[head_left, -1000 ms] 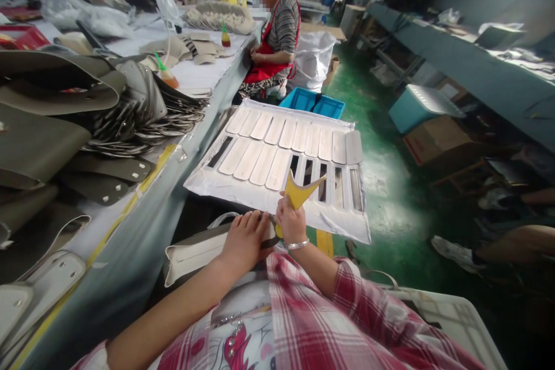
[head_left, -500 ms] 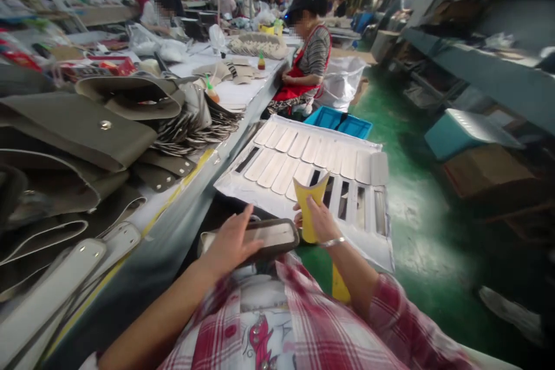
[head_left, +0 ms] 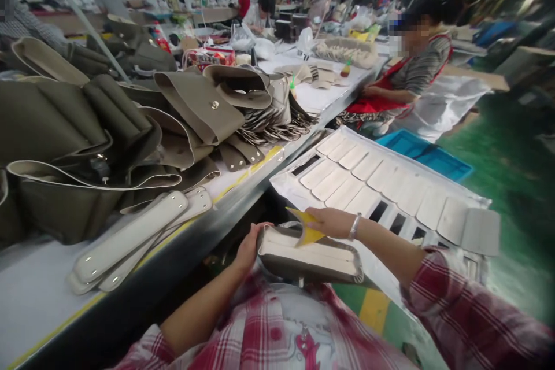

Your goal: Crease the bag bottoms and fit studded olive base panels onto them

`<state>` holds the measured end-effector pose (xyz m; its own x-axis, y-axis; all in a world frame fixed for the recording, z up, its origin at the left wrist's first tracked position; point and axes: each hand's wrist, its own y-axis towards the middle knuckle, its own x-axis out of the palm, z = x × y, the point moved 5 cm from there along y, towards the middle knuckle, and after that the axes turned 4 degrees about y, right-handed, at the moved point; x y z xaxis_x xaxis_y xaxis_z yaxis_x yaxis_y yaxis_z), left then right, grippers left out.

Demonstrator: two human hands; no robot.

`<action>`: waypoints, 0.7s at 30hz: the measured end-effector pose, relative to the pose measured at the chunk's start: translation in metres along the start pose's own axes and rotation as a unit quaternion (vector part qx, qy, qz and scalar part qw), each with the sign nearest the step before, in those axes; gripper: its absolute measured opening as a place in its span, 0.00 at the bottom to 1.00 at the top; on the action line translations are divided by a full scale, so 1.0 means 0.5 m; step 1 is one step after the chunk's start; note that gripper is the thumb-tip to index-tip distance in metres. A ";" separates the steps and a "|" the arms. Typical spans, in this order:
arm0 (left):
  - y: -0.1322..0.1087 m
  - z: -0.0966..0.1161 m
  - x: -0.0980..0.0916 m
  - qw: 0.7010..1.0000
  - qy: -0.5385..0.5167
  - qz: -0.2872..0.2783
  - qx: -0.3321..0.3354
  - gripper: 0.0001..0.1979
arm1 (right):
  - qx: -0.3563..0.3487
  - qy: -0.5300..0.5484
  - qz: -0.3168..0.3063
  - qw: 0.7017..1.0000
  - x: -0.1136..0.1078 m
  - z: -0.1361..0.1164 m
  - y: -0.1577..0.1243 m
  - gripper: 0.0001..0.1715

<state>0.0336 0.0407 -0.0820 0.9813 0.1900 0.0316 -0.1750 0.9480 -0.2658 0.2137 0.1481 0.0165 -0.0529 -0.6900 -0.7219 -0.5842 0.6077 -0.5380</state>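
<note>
Olive leather bag panel with a cream lining sits in the left hand, whose grip is clenched around its end. The right hand grasps a yellow plastic scraper, which lies across the panel's top edge. Beyond the panel, a white sheet carries rows of cream strips. Left of the panel, the counter holds piled olive leather bag parts and cream straps. A co-worker sits farther beyond it, near a blue crate.
</note>
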 end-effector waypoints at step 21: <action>0.009 -0.058 -0.008 0.948 -0.246 0.014 -0.202 0.42 | -0.441 -0.265 0.089 0.853 0.056 -0.202 0.231 0.31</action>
<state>0.0310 0.0366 -0.1110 0.8025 0.4046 0.4385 -0.0578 0.7842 -0.6178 0.0628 0.1590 -0.0219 0.0330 -0.2014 -0.9789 -0.9995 -0.0082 -0.0320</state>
